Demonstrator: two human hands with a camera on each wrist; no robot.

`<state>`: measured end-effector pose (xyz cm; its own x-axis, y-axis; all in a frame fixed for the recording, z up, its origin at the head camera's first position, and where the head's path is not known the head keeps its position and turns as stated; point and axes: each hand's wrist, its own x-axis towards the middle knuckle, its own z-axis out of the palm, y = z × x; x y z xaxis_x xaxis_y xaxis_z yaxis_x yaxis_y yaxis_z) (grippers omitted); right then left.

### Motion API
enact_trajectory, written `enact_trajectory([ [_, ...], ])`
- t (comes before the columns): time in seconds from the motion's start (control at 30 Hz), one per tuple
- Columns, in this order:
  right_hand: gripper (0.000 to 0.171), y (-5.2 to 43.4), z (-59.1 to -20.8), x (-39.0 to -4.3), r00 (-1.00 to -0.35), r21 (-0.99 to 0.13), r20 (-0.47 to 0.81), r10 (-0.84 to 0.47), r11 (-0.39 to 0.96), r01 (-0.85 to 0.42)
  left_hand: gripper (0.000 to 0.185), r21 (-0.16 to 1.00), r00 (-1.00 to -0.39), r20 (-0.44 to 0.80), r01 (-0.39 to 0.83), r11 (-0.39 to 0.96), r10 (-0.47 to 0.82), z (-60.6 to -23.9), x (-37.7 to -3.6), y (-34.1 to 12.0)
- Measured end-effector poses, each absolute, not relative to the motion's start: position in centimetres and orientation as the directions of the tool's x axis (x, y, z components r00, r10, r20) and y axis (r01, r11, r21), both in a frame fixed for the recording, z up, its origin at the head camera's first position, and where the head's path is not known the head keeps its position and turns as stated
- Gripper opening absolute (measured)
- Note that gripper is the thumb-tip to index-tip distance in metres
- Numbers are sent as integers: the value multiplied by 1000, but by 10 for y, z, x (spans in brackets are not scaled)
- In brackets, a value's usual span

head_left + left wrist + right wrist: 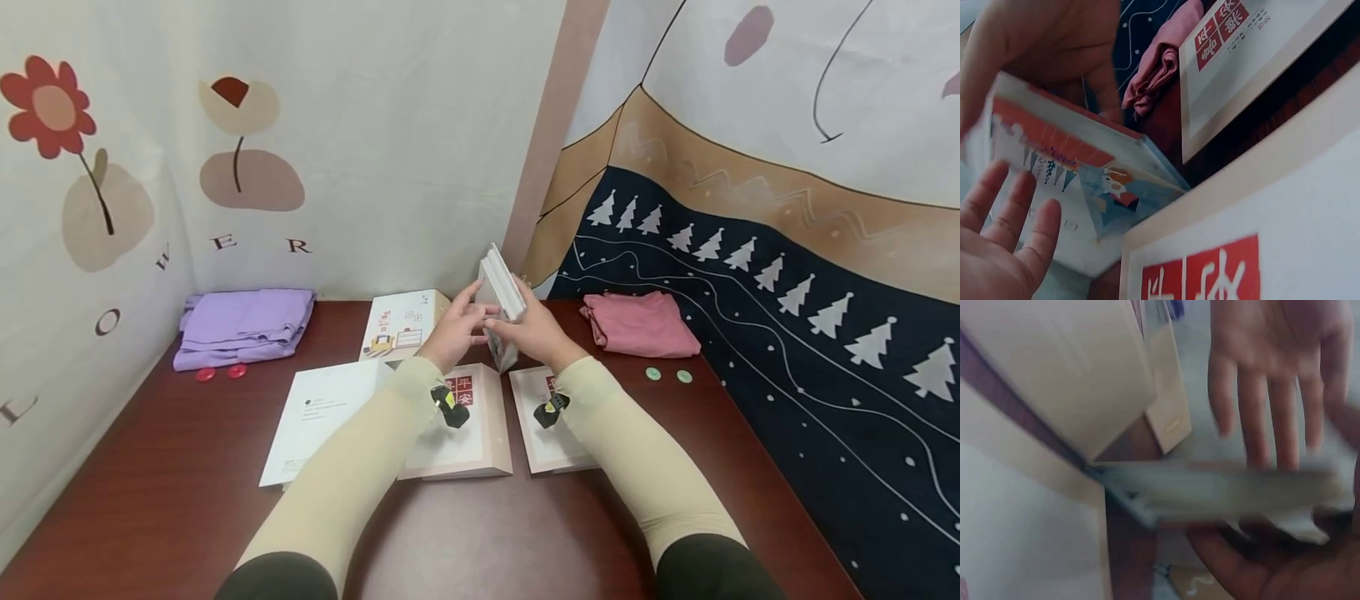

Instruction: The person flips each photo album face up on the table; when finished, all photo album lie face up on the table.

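Dark wooden table point(150, 500) in a corner (2 printed wall cloths point(360, 125)).

Both arms stretched forward, left hand point(454, 327) fingers straight, right hand point(534, 330) seemingly cupped, palms facing

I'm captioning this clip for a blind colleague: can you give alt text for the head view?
Two hands, left hand and right hand, hold a white box upright between them over a dark red table, above flat boxes. Folded purple cloth lies left, pink cloth right.
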<state>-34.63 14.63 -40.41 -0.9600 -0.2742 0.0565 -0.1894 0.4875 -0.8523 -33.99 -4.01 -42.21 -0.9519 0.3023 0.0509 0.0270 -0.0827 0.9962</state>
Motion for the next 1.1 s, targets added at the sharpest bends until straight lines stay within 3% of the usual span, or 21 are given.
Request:
enact_trajectory([
  [0.17,95,142,-395,-341,-977,-793,202,-70,574,-205,56,997,-943,18,42,65,334,-425,-343,-37],
  [0.3,89,148,-393,-343,-975,-747,221,4,644,-166,60,978,-934,-93,-20,210,344,-431,-347,-38],
  [0.47,76,166,-400,-349,-985,-700,168,42,709,-89,61,943,-932,-164,-51,330,324,-436,-350,-37],
  [0.67,63,188,-412,-362,-998,-683,45,36,731,-4,61,926,-913,-233,-104,363,334,-435,-348,-35],
  [0.97,65,202,-418,-369,-985,-827,-164,43,539,161,61,923,-904,-236,-95,372,356,-435,-350,-27],
  [1.1,66,209,-424,-368,-974,-831,-223,36,515,210,62,920,-911,-241,-104,377,335,-435,-349,-27],
])
